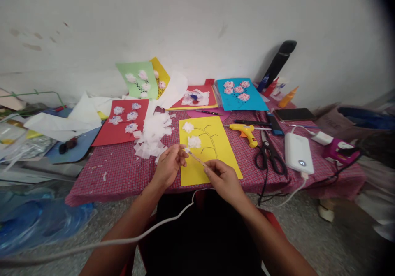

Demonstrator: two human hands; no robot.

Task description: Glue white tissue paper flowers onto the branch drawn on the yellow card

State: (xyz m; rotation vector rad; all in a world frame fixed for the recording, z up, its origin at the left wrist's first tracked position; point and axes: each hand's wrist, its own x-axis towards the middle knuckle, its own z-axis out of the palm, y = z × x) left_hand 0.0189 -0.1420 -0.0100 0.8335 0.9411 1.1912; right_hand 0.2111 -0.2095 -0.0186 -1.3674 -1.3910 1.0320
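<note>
My right hand (222, 179) grips a slim pencil-like stick (197, 159) that points up and left over the yellow sheet (197, 176). At the stick's tip shows a small white piece of tissue paper (187, 149), pinched by the curled fingers of my left hand (171, 163). Two fluffy white paper flowers, one upper (188, 127) and one lower (194, 142), sit on the yellow sheet beside drawn dark stems (212, 138). Left of the sheet lies a loose heap of white tissue squares (154, 132).
Right of the sheet are a yellow glue gun (245, 133), black scissors (269, 154) and a white power bank (298, 152). Behind lie flower cards in red (105, 132), green (123, 71) and blue (224, 87). A white cable (148, 231) crosses over my left forearm.
</note>
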